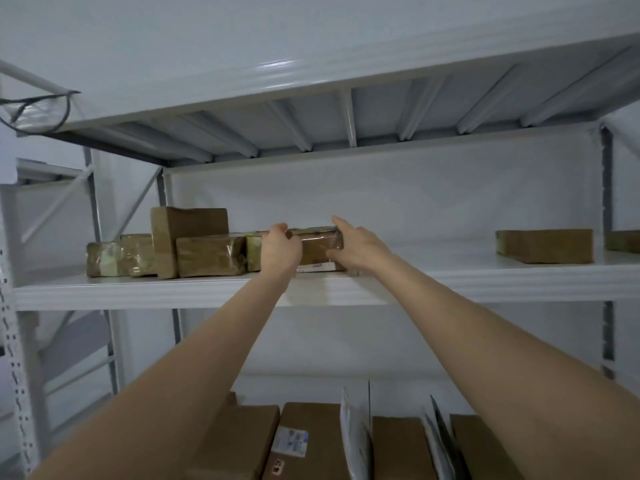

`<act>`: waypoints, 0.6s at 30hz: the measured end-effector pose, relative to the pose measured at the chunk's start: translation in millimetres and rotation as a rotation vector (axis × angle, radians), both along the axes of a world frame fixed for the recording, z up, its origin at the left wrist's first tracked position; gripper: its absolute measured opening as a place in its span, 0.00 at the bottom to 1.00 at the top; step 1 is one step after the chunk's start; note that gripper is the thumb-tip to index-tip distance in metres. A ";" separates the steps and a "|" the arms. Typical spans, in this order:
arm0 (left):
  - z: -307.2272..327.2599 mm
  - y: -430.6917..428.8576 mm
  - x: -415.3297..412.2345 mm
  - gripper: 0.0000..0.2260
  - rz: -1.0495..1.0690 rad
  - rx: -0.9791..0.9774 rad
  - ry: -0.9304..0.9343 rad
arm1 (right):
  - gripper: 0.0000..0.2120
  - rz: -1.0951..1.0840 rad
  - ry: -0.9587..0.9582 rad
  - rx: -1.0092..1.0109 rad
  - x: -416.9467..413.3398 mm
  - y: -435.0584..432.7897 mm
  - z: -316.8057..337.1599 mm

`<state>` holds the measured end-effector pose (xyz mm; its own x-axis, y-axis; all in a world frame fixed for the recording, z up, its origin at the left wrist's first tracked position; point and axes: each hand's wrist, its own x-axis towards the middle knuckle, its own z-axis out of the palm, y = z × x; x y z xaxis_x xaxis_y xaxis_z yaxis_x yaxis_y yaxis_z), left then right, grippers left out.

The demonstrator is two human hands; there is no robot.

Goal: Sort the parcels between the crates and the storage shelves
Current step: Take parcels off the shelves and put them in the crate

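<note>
The left hand curls over the left end of a taped brown parcel. The right hand clamps the right end, fingers laid over the top edge and thumb on the front face. Both hands hold the one parcel between them, arms stretched up and forward. The parcel stands on its long edge close to the front lip of the upper shelf, and from this low angle I cannot tell whether its base rests fully on the shelf.

The main risk is a forward tip. With the parcel so near the lip, letting go too soon or a small pull could roll it off towards the boxes on the level below. The tape wrap looks glossy, so a grip made at full reach may slide.

A greenish parcel sits just beside the left hand, and next to it runs a tight row that includes a low wrapped parcel and a tall box. A sideways shove could jostle that row. The flat parcel to the right lies well apart and seems safe.
</note>
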<state>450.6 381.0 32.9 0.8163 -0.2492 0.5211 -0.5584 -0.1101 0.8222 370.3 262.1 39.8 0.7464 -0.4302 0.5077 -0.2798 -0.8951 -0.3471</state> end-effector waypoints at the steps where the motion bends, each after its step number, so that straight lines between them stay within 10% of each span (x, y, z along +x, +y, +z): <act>1: -0.4 0.8 5.3 0.19 -0.046 0.026 0.019 | 0.32 0.011 -0.005 0.017 2.6 1.1 -1.9; 11: -3.9 -2.8 22.2 0.21 -0.198 -0.154 0.213 | 0.03 -0.014 -0.347 0.131 -1.7 3.4 -8.3; 18: -7.4 9.5 -3.7 0.16 -0.305 -0.248 0.193 | 0.17 -0.031 -0.578 0.441 -33.9 9.2 -22.6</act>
